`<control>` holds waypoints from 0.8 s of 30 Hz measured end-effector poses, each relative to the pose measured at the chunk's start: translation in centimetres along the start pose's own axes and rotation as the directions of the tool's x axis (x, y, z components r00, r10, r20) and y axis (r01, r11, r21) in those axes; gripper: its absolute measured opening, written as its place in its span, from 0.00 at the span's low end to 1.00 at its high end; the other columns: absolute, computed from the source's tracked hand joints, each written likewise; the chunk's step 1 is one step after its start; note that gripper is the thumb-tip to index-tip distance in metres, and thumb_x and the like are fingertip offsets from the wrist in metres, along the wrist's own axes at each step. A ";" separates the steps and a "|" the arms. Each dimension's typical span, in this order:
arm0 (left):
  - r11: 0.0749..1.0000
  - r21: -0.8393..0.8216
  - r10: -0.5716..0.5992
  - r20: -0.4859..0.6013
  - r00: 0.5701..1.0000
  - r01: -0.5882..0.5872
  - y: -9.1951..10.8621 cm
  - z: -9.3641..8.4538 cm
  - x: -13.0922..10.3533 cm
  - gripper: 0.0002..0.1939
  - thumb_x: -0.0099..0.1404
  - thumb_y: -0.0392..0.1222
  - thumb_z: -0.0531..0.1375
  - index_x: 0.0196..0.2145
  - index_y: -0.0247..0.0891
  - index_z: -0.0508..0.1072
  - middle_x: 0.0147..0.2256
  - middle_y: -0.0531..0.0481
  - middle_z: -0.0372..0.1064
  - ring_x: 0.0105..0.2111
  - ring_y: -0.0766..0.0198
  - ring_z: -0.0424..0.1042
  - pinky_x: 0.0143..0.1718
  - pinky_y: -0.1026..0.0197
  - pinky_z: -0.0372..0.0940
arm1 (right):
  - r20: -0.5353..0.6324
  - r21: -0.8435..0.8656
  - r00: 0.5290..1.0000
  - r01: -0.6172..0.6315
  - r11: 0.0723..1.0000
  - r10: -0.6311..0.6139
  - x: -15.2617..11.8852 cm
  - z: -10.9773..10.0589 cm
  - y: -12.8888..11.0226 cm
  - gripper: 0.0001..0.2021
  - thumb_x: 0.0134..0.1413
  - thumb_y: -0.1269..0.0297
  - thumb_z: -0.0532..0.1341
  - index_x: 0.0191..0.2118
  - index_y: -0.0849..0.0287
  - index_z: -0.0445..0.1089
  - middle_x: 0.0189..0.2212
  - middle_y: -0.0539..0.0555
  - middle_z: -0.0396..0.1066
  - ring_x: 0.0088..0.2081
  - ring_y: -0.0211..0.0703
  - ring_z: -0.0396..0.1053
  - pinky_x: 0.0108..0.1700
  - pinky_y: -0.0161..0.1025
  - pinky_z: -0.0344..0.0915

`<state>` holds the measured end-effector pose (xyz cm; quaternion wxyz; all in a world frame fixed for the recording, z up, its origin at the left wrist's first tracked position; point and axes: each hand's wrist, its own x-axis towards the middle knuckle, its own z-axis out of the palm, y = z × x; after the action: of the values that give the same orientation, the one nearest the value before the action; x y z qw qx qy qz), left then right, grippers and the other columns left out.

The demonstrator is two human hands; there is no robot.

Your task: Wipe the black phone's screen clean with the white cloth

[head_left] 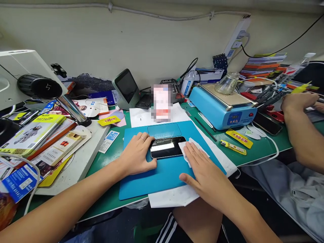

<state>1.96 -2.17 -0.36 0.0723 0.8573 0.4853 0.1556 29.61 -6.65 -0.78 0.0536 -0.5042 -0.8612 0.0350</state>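
One black phone (167, 148) lies on one blue mat (141, 185). The left hand (138, 156) spreads wide at its left end; the right hand (202, 164), flat over one white wipe (181, 147), hides its right corner. Beyond: one clear sheet (164, 129), two sticks (205, 129), one blue machine (215, 109) bearing one glass jar (226, 85).

Left forearm (76, 204): bare, slanting in from the lower left over the near edge of the desk (106, 158).
Left wrist (120, 167): nearly straight, above the left edge of the mat (146, 184).
Left hand (138, 153): back up, thumb and fingers apart in a C-shaped hold.
Right forearm (243, 211): bare, rising from the lower right.
Right wrist (221, 184): at the mat's near right corner.
Right hand (199, 165): palm down, fingers extended together, thumb splayed toward the left.
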 end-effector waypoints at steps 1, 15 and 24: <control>1.000 -0.001 0.001 -0.002 1.000 -0.001 0.0 0.0 0.0 0.28 0.58 0.50 0.59 0.54 0.34 0.68 0.47 0.39 0.66 0.47 0.46 0.65 0.49 0.45 0.64 | 0.002 0.009 1.000 0.006 1.000 -0.006 -0.3 -0.1 -0.2 0.45 0.65 0.36 0.47 0.74 0.67 0.43 0.73 0.64 0.43 0.73 0.60 0.44 0.69 0.58 0.55; 0.996 0.027 0.082 -0.046 0.996 -0.081 -1.3 2.1 -0.6 0.27 0.63 0.50 0.60 0.57 0.38 0.65 0.51 0.41 0.67 0.49 0.45 0.66 0.51 0.44 0.63 | -0.024 0.289 0.999 0.039 0.956 -0.034 5.0 -0.5 -3.1 0.49 0.63 0.32 0.44 0.70 0.76 0.53 0.71 0.72 0.49 0.73 0.57 0.44 0.73 0.52 0.45; 0.997 0.039 0.065 -0.053 0.996 -0.063 -1.2 2.1 -0.7 0.26 0.63 0.49 0.59 0.57 0.40 0.66 0.51 0.42 0.68 0.48 0.46 0.68 0.51 0.45 0.64 | -0.056 0.305 0.998 0.051 0.951 -0.036 1.1 -0.4 -3.6 0.45 0.65 0.34 0.43 0.70 0.70 0.54 0.72 0.65 0.48 0.73 0.55 0.43 0.73 0.53 0.42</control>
<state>1.35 -2.10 -2.77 0.0381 0.8691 0.4623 0.1717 25.99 -7.48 0.07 0.1536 -0.4714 -0.8546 0.1544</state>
